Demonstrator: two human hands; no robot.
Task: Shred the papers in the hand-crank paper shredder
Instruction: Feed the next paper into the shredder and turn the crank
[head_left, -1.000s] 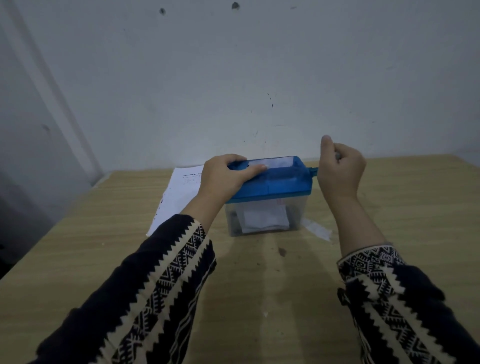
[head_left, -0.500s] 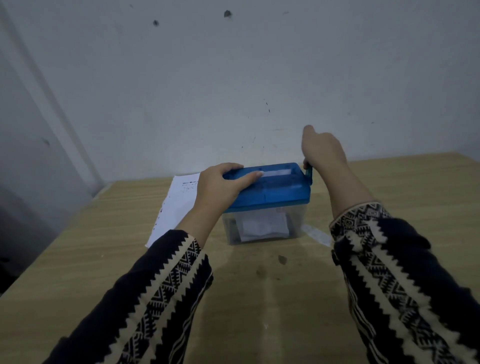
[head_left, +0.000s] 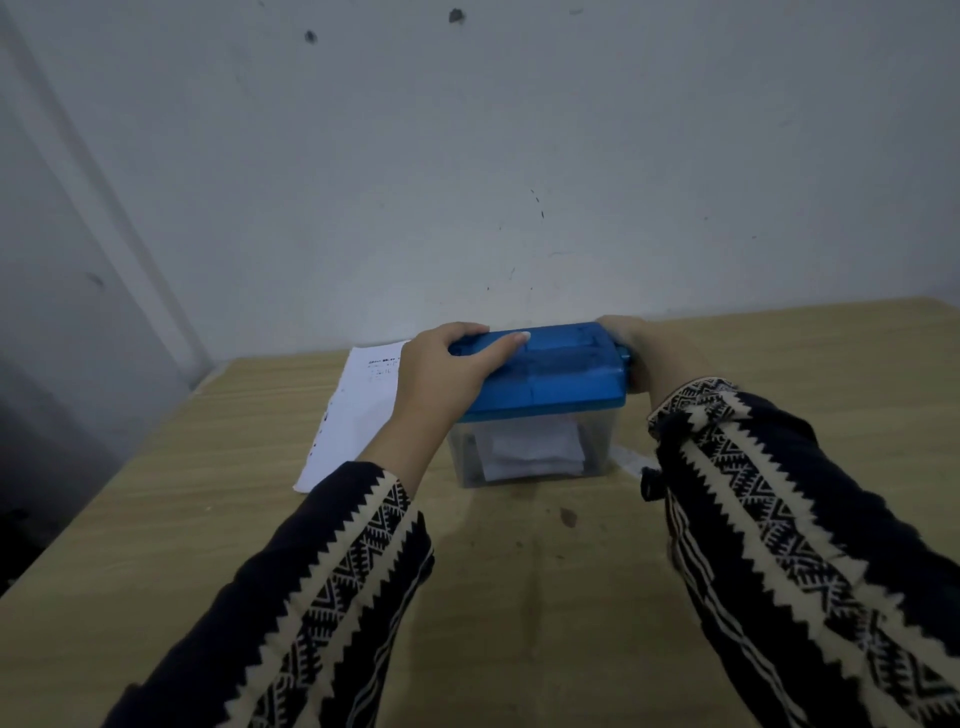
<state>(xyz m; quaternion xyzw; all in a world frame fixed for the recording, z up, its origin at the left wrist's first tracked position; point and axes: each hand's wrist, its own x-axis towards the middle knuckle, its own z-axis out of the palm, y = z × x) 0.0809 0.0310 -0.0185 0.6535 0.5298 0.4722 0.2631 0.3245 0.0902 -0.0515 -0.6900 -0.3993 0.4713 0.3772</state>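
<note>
The shredder stood on the worktop at the centre of the frame, towards the worktop's far edge, with the wall behind it. Paper lay inside its bin, under the lid. A sheet lay flat on the worktop just left of the shredder, partly behind the left wrist. A paper strip lay at the shredder's lower right corner. The left hand gripped the lid's left end, thumb on top. The right hand held the crank at the right end.
</note>
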